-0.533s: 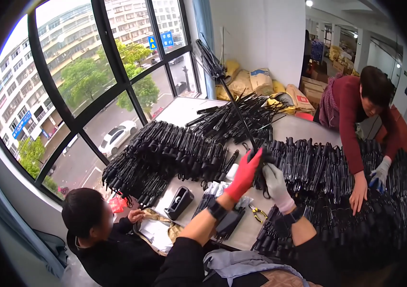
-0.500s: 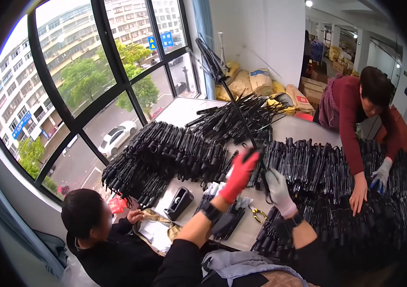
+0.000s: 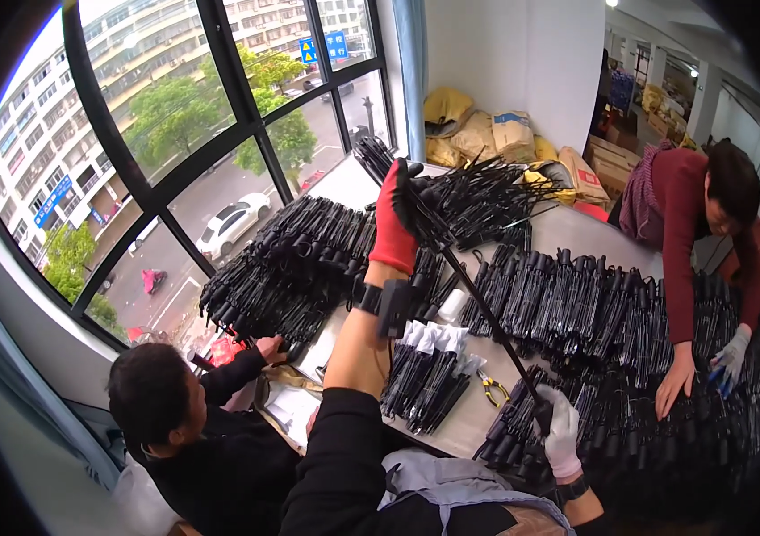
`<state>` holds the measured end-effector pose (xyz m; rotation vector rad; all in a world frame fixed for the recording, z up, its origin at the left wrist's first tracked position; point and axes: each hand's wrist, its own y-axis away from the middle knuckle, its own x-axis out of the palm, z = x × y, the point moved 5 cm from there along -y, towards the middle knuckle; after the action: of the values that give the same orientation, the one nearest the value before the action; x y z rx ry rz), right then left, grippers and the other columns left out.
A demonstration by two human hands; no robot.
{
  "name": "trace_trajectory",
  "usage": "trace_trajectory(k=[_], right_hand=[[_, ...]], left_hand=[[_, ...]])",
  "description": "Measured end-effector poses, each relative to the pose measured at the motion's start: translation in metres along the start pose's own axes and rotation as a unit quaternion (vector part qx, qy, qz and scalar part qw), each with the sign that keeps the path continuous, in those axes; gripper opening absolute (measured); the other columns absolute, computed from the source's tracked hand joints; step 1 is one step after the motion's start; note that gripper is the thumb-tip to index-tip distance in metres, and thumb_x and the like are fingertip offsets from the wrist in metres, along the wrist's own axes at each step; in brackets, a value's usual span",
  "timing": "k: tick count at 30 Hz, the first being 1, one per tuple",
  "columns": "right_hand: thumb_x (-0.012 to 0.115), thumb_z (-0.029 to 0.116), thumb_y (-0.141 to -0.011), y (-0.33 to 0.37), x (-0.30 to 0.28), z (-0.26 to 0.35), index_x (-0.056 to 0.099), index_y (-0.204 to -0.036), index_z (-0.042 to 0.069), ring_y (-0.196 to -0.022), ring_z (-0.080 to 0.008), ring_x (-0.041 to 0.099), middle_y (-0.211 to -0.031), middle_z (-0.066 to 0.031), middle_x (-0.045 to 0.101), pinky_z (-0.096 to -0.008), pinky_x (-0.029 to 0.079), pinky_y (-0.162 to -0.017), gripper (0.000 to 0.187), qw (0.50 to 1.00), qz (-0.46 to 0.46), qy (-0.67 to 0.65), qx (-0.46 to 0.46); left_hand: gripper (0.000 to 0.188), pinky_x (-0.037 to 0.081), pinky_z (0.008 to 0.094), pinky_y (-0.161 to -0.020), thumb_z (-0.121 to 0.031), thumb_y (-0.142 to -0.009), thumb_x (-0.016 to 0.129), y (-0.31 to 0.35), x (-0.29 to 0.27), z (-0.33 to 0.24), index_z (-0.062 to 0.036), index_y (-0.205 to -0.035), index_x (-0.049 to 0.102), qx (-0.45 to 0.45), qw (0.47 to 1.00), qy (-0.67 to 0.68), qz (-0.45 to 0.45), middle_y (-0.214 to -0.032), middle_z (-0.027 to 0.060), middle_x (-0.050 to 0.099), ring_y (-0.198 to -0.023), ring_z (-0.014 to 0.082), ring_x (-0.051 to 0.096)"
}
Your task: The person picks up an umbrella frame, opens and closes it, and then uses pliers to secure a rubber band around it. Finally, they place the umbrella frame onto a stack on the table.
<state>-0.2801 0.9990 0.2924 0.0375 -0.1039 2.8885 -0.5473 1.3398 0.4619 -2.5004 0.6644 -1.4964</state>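
Presently, your left hand (image 3: 398,219), in a red glove, is wrapped around the dark folded ribs of the umbrella frame (image 3: 490,316), while your right hand (image 3: 561,431) (this one wears a pale glove) holds its black handle (image 3: 542,414). The frame stretches slantwise above the counter (image 3: 581,229), between both hands. To the left of its shaft lie yellow-handled pliers (image 3: 493,390), beside black umbrellas with white tops (image 3: 425,386).
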Motion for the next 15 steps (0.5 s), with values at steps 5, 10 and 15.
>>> trace_trajectory(k=[5, 10, 15], right_hand=[[0.036, 0.022, -0.103, -0.1, 0.065, 0.026, 0.057, -0.113, -0.004, -0.071, -0.0133, 0.06, -0.085, -0.006, 0.063, -0.027, 0.049, -0.064, 0.035, 0.983, -0.058, 0.139, -0.107], [0.04, 0.015, -0.1, -0.119, 0.073, 0.039, 0.054, -0.122, -0.003, -0.09, -0.0183, 0.062, -0.106, -0.0107, 0.062, -0.0298, 0.05, -0.079, 0.032, 0.971, 0.016, 0.179, -0.156], [0.046, 0.01, -0.099, -0.131, 0.046, 0.063, 0.045, -0.137, 0.001, -0.092, -0.0191, 0.064, -0.123, -0.0122, 0.058, -0.031, 0.054, -0.077, 0.039, 0.985, 0.143, -0.088, 0.031]], left_hand=[[0.041, 0.05, 0.0303, -0.054, -0.037, -0.095, 0.058, 0.077, 0.065, 0.144, -0.0014, -0.115, 0.053, -0.123, 0.989, -0.056, -0.061, -0.068, 0.0017, 0.055, -0.056, 0.0149, 0.056], [0.038, 0.054, 0.0325, -0.057, -0.036, -0.094, 0.059, 0.081, 0.062, 0.113, -0.002, -0.11, 0.057, -0.055, 0.993, -0.041, -0.097, -0.071, 0.0014, 0.055, -0.06, 0.0154, 0.058], [0.032, 0.055, 0.0324, -0.06, -0.027, -0.092, 0.063, 0.118, 0.032, 0.12, -0.0019, -0.111, 0.058, -0.124, 0.983, -0.105, -0.081, -0.074, 0.002, 0.057, -0.062, 0.0151, 0.06]])
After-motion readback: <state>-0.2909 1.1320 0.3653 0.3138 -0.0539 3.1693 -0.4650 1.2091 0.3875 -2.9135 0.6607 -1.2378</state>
